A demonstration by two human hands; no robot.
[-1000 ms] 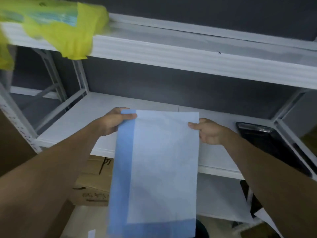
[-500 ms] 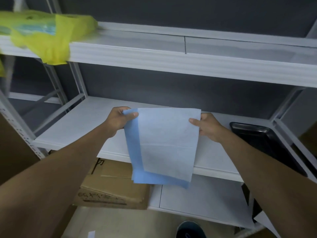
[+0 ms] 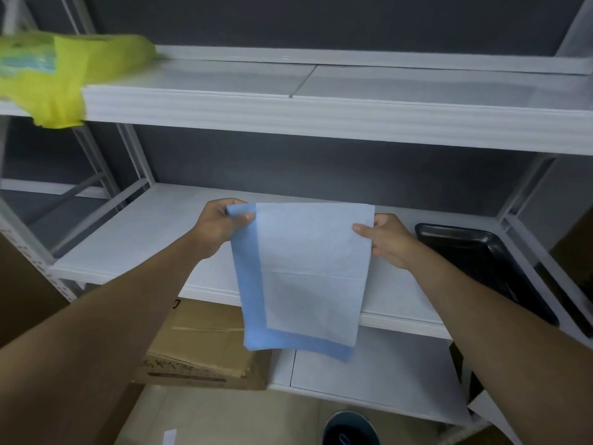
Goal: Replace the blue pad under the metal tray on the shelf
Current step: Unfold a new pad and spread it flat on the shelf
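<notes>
I hold a folded blue pad point(image 3: 308, 274) up in front of the middle white shelf point(image 3: 134, 239); its pale face is toward me with a darker blue border at the left and bottom. My left hand point(image 3: 221, 224) pinches its top left corner and my right hand point(image 3: 385, 240) pinches its top right edge. The pad hangs down past the shelf's front edge. A dark metal tray point(image 3: 481, 261) lies on the same shelf at the far right, partly behind my right forearm, apart from the pad.
A yellow plastic bag point(image 3: 61, 75) rests on the upper shelf point(image 3: 353, 114) at the left. A cardboard box point(image 3: 205, 348) sits on the floor under the shelf, beside a lower white shelf point(image 3: 369, 374). White metal uprights stand at both sides. A shoe tip point(image 3: 349, 428) shows below.
The pad, long and hanging a second ago, now hangs shorter and sits a little higher and nearer the shelf. Both hands keep their grip on its top corners.
</notes>
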